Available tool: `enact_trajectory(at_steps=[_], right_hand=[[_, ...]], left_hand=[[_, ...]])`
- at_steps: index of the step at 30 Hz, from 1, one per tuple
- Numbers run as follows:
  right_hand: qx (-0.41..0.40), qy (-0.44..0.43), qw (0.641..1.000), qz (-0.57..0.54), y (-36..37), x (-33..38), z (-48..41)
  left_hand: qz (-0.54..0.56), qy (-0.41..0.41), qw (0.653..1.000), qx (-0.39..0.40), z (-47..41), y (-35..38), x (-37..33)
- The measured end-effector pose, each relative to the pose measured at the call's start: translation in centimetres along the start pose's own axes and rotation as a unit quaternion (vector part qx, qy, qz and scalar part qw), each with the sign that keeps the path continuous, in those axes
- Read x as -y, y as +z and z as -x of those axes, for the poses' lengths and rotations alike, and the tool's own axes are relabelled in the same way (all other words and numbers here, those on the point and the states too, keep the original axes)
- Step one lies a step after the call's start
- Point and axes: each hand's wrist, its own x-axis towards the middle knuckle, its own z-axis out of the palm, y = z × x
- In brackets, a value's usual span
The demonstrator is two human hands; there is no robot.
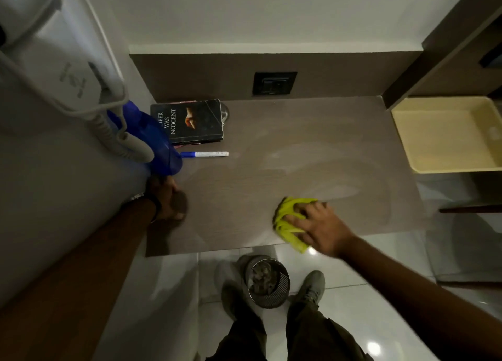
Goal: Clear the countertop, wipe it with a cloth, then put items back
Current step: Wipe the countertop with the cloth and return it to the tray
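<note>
My right hand (323, 225) presses flat on a crumpled yellow cloth (289, 219) near the front right edge of the brown countertop (244, 197). Pale wet streaks arc across the counter's middle and right. My left hand (165, 197) is at the counter's left side, fingers curled, right below a blue translucent object (154, 140); whether it grips that object is unclear. A dark book (187, 121) lies at the back left with a clear glass (225, 113) partly hidden behind it. A white marker with a blue cap (205, 153) lies in front of the book.
A wall-mounted white hair dryer (68, 70) with a coiled cord hangs over the left side. A black socket (274, 83) sits in the back panel. A pale yellow tray (445, 135) stands off the right end. A metal waste bin (267, 282) stands on the tiled floor by my feet.
</note>
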Motion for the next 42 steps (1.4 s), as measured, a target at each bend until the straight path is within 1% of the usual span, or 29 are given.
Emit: enact_trajectory(at_steps=[1, 2, 3, 5, 6, 7, 9, 10, 11, 12, 13, 14, 15, 16, 17, 18, 19, 22, 24, 26, 27, 29, 32, 33, 35, 37, 39, 41, 42], right_hand=[[0.007, 0.063, 0.998, 0.002, -0.1, -2.2, 0.8], [-0.002, 0.157, 0.988, -0.001, -0.3, -4.1, 1.7], [-0.021, 0.267, 0.963, -0.008, -0.3, -5.7, 2.5], [-0.052, 0.463, 0.884, -0.028, -0.2, -7.2, 3.1], [-0.058, 0.526, 0.847, -0.046, -0.2, -7.1, 2.7], [-0.064, 0.562, 0.822, -0.064, -0.4, -6.6, 2.0], [-0.069, 0.594, 0.796, -0.091, -1.1, -4.5, -0.4], [-0.065, 0.591, 0.797, -0.104, -1.4, -3.0, -1.7], [-0.060, 0.570, 0.812, -0.114, -1.7, -1.3, -3.0], [-0.055, 0.526, 0.841, -0.112, -1.7, 0.7, -4.0], [-0.052, 0.458, 0.882, -0.099, -1.5, 3.0, -4.7], [-0.049, 0.369, 0.925, -0.082, -1.2, 5.4, -5.2], [-0.045, 0.265, 0.961, -0.067, -0.7, 8.1, -5.4], [-0.038, 0.155, 0.986, -0.056, -0.1, 10.6, -5.4], [-0.031, 0.057, 0.997, -0.046, 0.7, 12.8, -5.2], [-0.027, -0.021, 0.999, -0.034, 1.3, 14.5, -4.8], [-0.023, -0.072, 0.997, -0.024, 1.8, 15.4, -4.4], [-0.032, -0.130, 0.991, 0.004, 2.8, 13.9, -2.9], [-0.036, -0.121, 0.992, 0.004, 3.1, 11.1, -1.3], [-0.048, -0.065, 0.997, -0.016, 3.5, 7.4, 1.1], [-0.057, -0.015, 0.998, -0.024, 3.7, 5.4, 2.7], [-0.067, 0.120, 0.990, -0.042, 3.6, 1.4, 5.7], [-0.060, 0.326, 0.942, -0.050, 2.6, -2.3, 6.7], [-0.061, 0.375, 0.924, -0.047, 2.1, -2.9, 5.6], [-0.079, 0.438, 0.894, -0.048, 0.8, -3.7, 1.9], [-0.098, 0.465, 0.877, -0.070, -1.0, -4.6, -2.6], [-0.089, 0.462, 0.877, -0.098, -3.1, -5.3, -6.8], [-0.063, 0.409, 0.904, -0.111, -4.8, -4.6, -10.1], [-0.053, 0.350, 0.929, -0.109, -5.2, -3.5, -11.4]], left_hand=[[-0.003, 0.000, 1.000, 0.004, -0.1, 0.1, 0.1], [-0.002, -0.002, 1.000, 0.008, -0.1, 0.1, 0.1], [0.003, -0.004, 1.000, 0.010, -0.1, 0.2, 0.1], [0.012, -0.003, 1.000, 0.002, -0.2, 0.3, 0.1], [0.013, 0.000, 1.000, -0.004, -0.2, 0.3, 0.1], [0.016, 0.002, 1.000, -0.008, -0.2, 0.3, 0.1], [0.023, 0.003, 1.000, -0.016, -0.2, 0.4, -0.1], [0.025, 0.002, 1.000, -0.018, -0.1, 0.3, -0.1], [0.027, 0.001, 0.999, -0.018, -0.1, 0.2, -0.1], [0.026, 0.000, 1.000, -0.015, -0.1, 0.1, -0.2], [0.021, -0.002, 1.000, -0.010, 0.0, 0.0, -0.2], [0.015, -0.006, 1.000, -0.002, 0.0, -0.1, -0.3], [0.009, -0.011, 1.000, 0.006, 0.0, -0.2, -0.3], [0.004, -0.015, 1.000, 0.012, 0.0, -0.2, -0.3], [0.003, -0.018, 1.000, 0.016, 0.0, -0.2, -0.2], [0.008, -0.019, 1.000, 0.017, -0.1, -0.1, -0.2], [0.015, -0.019, 1.000, 0.017, -0.1, -0.1, -0.2], [0.023, -0.018, 0.999, 0.019, -0.2, 0.0, 0.0], [0.021, -0.018, 0.999, 0.023, -0.2, 0.0, 0.0], [0.021, -0.018, 0.999, 0.023, -0.2, 0.0, 0.0], [0.020, -0.016, 0.999, 0.021, -0.2, 0.0, 0.0], [0.017, -0.010, 1.000, 0.006, -0.1, 0.0, -0.1], [0.026, -0.014, 1.000, 0.000, 0.1, -0.2, -0.2], [0.029, -0.015, 0.999, 0.004, 0.1, -0.3, -0.2], [0.030, -0.009, 0.999, 0.005, 0.1, -0.3, -0.1], [0.021, 0.001, 1.000, -0.002, 0.1, -0.2, 0.0], [0.010, 0.009, 1.000, -0.003, 0.0, -0.1, 0.0], [0.003, 0.007, 1.000, 0.005, 0.1, -0.1, -0.1], [0.003, 0.000, 1.000, 0.010, 0.0, -0.1, -0.1]])
